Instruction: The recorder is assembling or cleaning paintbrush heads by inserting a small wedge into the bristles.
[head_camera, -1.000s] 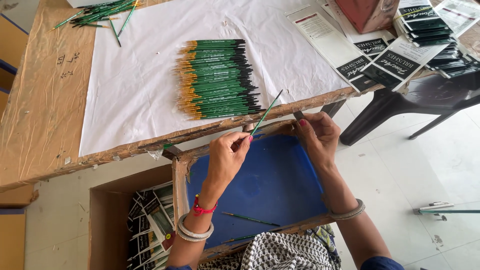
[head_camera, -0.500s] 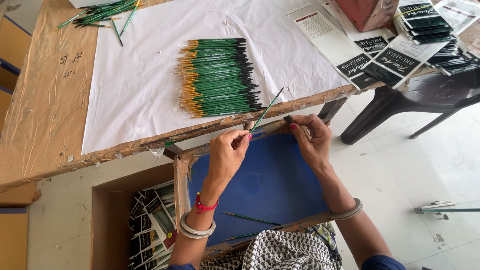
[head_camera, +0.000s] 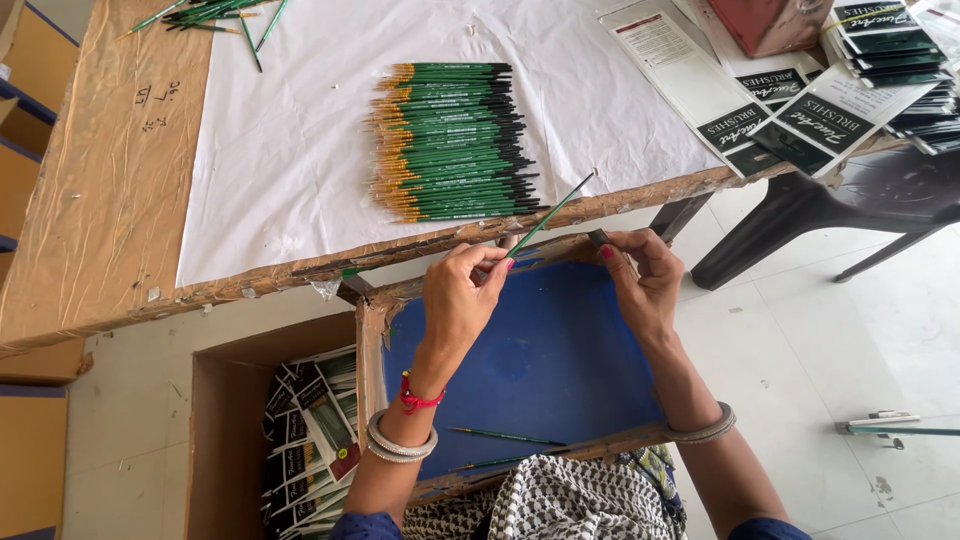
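Already laid down: a thick stack of green paintbrushes (head_camera: 450, 142) on the white sheet (head_camera: 290, 150) of the desk (head_camera: 110, 190), handles all running left to right, golden ends to the left, dark ends to the right. By the look of it, a good part of the sorting done. Left to handle: a loose bunch of green brushes (head_camera: 205, 12) at the far left corner, plus two thin brushes (head_camera: 495, 435) lying in the blue tray (head_camera: 540, 360) near the lap.

In hand now: one green paintbrush (head_camera: 550, 215), pinched at its lower end between thumb and fingertips of the left hand (head_camera: 462, 295), grip narrow and closed on the handle. Long axis slanted, low end toward the lap and left, upper end pointing up-right over the desk edge, tip just short of the stack's right side. Right hand (head_camera: 640, 280) close beside, fingertips closed narrowly on a small dark piece (head_camera: 598, 237), possibly a cap; too small to tell.
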